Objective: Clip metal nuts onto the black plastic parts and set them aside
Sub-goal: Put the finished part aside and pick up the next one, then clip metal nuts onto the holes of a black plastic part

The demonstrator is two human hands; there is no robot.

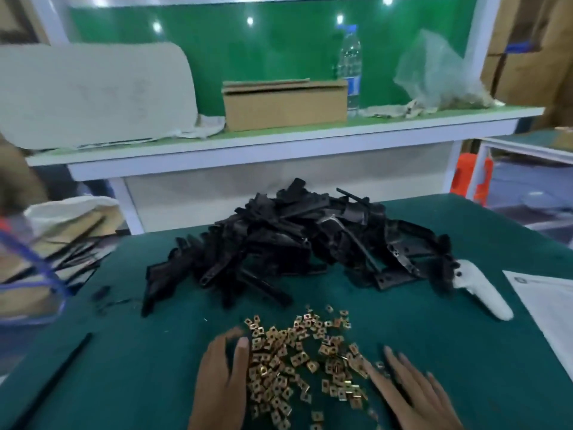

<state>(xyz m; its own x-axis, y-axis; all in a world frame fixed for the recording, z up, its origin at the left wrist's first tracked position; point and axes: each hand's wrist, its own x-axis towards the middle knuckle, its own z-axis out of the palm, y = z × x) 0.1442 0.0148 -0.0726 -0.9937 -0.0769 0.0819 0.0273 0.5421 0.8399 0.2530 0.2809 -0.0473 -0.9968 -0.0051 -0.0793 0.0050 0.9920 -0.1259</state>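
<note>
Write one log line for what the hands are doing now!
left hand: open, beside nuts | right hand: open, beside nuts | black parts: piled, untouched

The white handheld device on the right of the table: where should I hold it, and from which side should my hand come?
Probably grip the white handheld device around its slim near end, coming from the right hand side. That end tapers and lies free on the green table, while its far end touches the black plastic parts.

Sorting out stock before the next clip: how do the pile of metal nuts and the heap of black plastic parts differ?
The metal nuts are small, shiny gold squares spread thin and flat; the black plastic parts are long, dark strips stacked in a tall tangle. The nuts lie near, between the left hand and the right hand; the parts sit farther back, untouched. Both rest loose on the green mat.
</note>
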